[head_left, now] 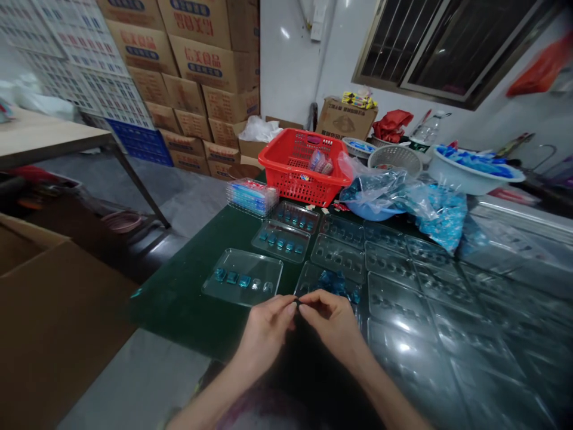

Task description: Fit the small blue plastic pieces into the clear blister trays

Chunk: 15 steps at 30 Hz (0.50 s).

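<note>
My left hand (271, 319) and my right hand (330, 319) meet over the near edge of the green table. Thumbs and forefingers of both pinch one small dark item (298, 303), too small to name. Just beyond the left hand lies a clear plastic tray (244, 260) with a row of slots. Blue pieces (231, 278) sit in three of its slots, and the two slots at the right end look bare. Behind my right hand, a heap of loose blue pieces (333, 282) rests on another clear tray, partly covered by the hand.
More clear trays (398, 292) spread over the right of the table. A red basket (295, 179), stacked packed trays (253, 198), a plastic bag of blue pieces (441, 215) and a white basin (474, 179) stand at the back. An open cardboard box (58, 322) is at the left.
</note>
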Available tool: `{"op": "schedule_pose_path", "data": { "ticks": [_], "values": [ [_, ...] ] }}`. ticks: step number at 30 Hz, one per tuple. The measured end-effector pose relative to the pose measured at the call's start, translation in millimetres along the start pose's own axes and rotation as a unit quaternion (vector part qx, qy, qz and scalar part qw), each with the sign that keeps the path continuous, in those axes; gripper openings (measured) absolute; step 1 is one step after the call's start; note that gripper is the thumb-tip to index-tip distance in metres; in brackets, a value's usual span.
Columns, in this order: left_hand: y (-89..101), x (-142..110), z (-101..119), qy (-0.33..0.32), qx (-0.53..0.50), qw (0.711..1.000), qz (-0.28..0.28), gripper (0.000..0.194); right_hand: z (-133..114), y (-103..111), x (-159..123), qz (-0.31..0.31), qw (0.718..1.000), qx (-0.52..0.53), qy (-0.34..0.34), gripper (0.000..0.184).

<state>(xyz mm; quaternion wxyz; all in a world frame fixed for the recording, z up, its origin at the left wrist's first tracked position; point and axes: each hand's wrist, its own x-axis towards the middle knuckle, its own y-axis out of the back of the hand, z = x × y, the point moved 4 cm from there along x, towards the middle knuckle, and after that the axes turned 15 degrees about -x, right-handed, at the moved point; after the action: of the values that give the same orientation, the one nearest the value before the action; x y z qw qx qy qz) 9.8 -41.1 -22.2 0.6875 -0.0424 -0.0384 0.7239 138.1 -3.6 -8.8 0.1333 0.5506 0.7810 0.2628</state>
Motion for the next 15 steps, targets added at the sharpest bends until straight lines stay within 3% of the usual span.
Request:
{"op": "schedule_pose_path", "data": {
  "ticks": [4, 7, 10, 15],
  "values": [
    [1.1, -3.8, 4.8, -0.085, 0.044, 0.995, 0.002, 0.019, -3.5, -4.0, 2.7, 0.014, 0.999, -0.036, 0.020, 0.015],
    [4.0, -3.3, -3.0, -0.006, -0.059, 0.998, 0.000, 0.025, -11.8, -7.4, 0.2, 0.075, 0.985, -0.140, 0.072, 0.016],
    [7.5, -3.5, -11.4, 0.083, -0.191, 0.978, 0.002, 0.034, -20.1, -14.1, -4.0, 0.139, 0.948, -0.251, 0.140, 0.017],
    [12.7, -5.4, -16.6, 0.079, -0.254, 0.964, 0.028, 0.031, -26.2, -29.7, -8.1, 0.126, 0.912, -0.329, 0.210, 0.019]
  ]
}}
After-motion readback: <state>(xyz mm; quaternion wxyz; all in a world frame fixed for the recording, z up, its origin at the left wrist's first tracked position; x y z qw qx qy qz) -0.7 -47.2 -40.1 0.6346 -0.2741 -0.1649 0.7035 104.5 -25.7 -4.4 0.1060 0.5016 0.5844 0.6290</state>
